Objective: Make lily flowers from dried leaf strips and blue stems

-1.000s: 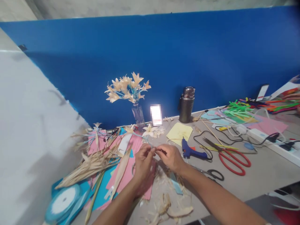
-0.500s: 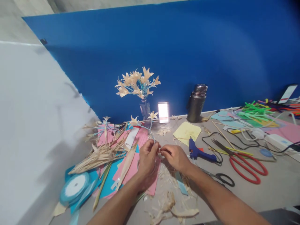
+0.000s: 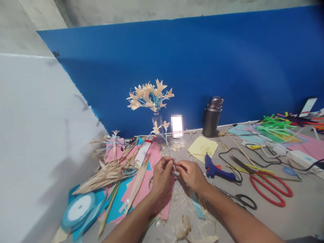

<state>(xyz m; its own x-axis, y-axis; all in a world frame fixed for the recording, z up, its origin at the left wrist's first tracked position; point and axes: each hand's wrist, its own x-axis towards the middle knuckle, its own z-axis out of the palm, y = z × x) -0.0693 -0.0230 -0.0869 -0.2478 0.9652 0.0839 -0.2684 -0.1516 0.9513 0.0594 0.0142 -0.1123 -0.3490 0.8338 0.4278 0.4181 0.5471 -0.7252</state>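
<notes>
Blossoms [image 3: 156, 128] of pale flower sprig [image 3: 167, 142] swung closer together since earlier frame — spread wide then, almost side by side now. Sprig held in front of clear vase [image 3: 157, 120], long axis running up and away from fingertips, leaning slightly left. Lower stem pinched by thumb and fingers of left hand [image 3: 162, 173], nearer one. Right hand [image 3: 191, 173] placed alongside, fingertips bunched just beside stem — whether anything is gripped there cannot be told.

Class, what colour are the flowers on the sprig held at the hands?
The flowers are pale cream, shown best in the head view.
</notes>
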